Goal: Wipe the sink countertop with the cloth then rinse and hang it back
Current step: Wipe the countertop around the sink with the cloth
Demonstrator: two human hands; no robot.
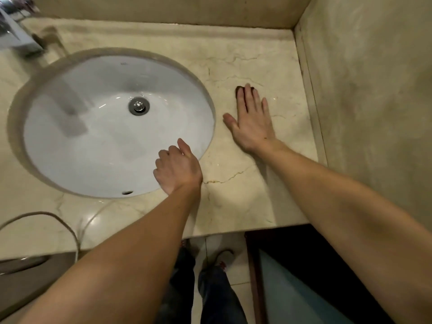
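down near the body, dark trouser legs (210, 293) and a shoe (222, 258) stand on pale floor tiles (236, 288). a thin cable (70, 230) loops over the table's front edge at the left. the table (233, 195) is cream marble with brown veins. the left hand (177, 167) rests at the near right rim of the sink (93, 136), its fingers (163, 157) loosely curled over the basin's edge, thumb pointing away, holding nothing that shows. further out and to the right, the right hand (253, 127) lies flat on the table between sink and side wall, fingers (249, 99) straight and slightly spread, thumb out toward the sink. under those fingertips a dark cloth (239, 90) peeks out; only a small bit shows, the rest hidden by the hand. the sink is a white oval bowl set into the table, with a metal drain (139, 106) in its middle. at the far left a blurred tap (16, 36) shows. beige walls (374, 90) close the back and right side.
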